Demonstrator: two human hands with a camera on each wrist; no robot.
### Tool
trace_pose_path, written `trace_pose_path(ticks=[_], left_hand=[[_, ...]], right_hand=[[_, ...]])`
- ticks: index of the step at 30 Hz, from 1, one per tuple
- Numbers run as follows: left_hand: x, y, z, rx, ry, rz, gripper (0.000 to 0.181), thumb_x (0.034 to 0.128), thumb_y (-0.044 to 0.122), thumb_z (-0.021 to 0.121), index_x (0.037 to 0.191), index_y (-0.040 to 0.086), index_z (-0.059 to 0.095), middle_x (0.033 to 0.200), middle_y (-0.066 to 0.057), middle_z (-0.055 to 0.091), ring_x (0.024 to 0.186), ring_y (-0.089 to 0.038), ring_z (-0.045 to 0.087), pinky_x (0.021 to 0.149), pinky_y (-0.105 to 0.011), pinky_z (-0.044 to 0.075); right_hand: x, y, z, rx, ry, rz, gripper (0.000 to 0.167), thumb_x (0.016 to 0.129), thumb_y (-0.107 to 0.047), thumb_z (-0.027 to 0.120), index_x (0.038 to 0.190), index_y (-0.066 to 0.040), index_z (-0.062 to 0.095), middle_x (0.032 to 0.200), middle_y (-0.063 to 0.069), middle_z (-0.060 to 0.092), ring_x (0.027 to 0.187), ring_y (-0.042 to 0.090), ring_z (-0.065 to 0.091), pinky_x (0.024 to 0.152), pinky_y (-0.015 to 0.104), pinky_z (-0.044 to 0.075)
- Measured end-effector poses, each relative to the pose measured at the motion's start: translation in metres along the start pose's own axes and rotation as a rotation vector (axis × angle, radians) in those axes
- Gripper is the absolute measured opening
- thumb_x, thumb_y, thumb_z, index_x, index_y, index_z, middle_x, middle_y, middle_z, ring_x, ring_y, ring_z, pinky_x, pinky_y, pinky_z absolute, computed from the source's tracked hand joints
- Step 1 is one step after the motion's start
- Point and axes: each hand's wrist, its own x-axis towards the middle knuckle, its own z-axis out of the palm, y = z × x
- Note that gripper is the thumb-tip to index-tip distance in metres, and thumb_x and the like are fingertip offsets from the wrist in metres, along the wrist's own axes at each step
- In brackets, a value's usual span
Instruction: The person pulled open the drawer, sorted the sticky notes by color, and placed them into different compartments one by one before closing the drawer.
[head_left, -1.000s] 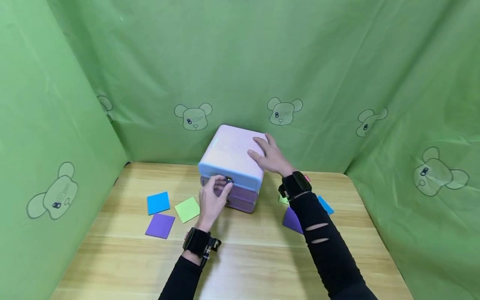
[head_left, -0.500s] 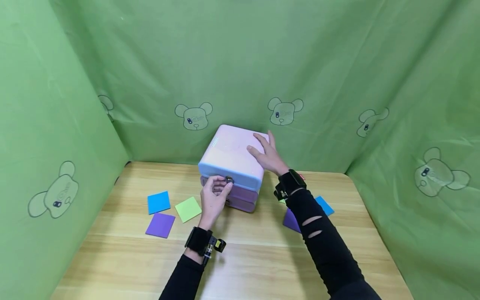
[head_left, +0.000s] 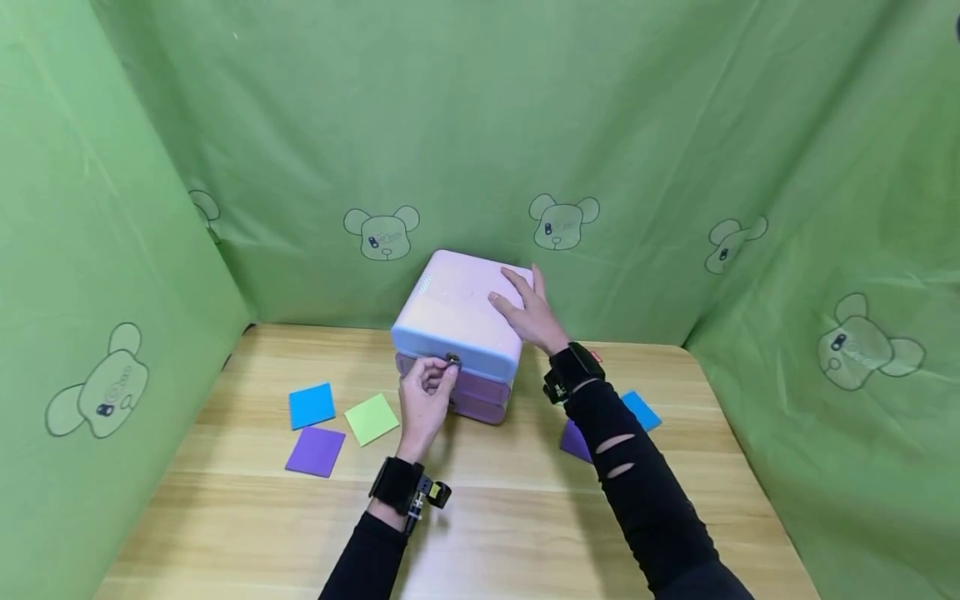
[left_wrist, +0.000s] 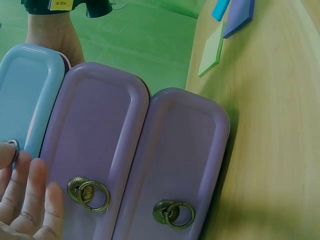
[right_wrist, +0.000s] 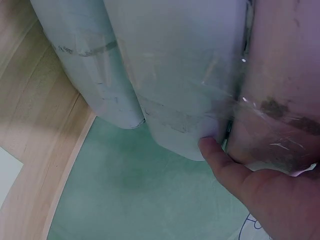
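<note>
Wrinkled green cloth point(head_left: 480, 108) hung behind and beside the wood-grained tabletop point(head_left: 510, 533), and a glossy, round-cornered drawer box point(head_left: 453, 321) stood near its back edge. The right hand point(head_left: 528, 317) lay spread on the box's smooth pink top point(head_left: 453, 287); the left hand point(head_left: 424, 396) was at the blue top drawer point(head_left: 487, 360), pinching its smallest part, the round metal ring point(left_wrist: 17, 148). Flat square cards point(head_left: 311, 407) lay to both sides.

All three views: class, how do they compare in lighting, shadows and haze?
Head view: bright, soft shadows on the table; left wrist: dimmer, a shadow beside the bottom drawer; right wrist: hazy, with small white glints on the box.
</note>
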Motion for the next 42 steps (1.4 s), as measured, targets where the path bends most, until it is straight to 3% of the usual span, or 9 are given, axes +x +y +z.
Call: trace_pose_path(ticks=[17, 29, 42], left_hand=[[-0.004, 0.003, -0.005, 0.015, 0.026, 0.023, 0.012, 0.0891, 0.007, 0.073, 0.097, 0.001, 0.067, 0.092, -0.019, 0.074, 0.076, -0.011, 0.063, 0.070, -0.018, 0.054], [-0.017, 0.010, -0.011, 0.023, 0.025, 0.014, 0.013, 0.0866, 0.001, 0.072, 0.097, -0.003, 0.065, 0.091, -0.023, 0.071, 0.073, -0.010, 0.060, 0.069, -0.018, 0.052], [-0.028, 0.008, -0.021, 0.068, 0.013, 0.053, 0.010, 0.0845, -0.002, 0.068, 0.089, 0.004, 0.061, 0.082, -0.011, 0.068, 0.070, -0.010, 0.061, 0.066, -0.019, 0.054]], right_hand=[[-0.001, 0.000, 0.000, 0.013, 0.007, -0.014, 0.068, 0.099, -0.055, 0.055, 0.159, -0.033, 0.032, 0.171, 0.013, -0.018, 0.159, 0.042, -0.001, 0.123, 0.071, 0.014], [0.000, 0.002, -0.001, 0.015, 0.005, -0.014, 0.069, 0.099, -0.055, 0.056, 0.159, -0.033, 0.031, 0.171, 0.013, -0.018, 0.159, 0.042, -0.001, 0.123, 0.071, 0.013], [0.004, 0.007, 0.004, 0.041, 0.007, -0.027, 0.068, 0.099, -0.054, 0.056, 0.159, -0.033, 0.032, 0.171, 0.013, -0.018, 0.159, 0.042, -0.001, 0.123, 0.072, 0.012]])
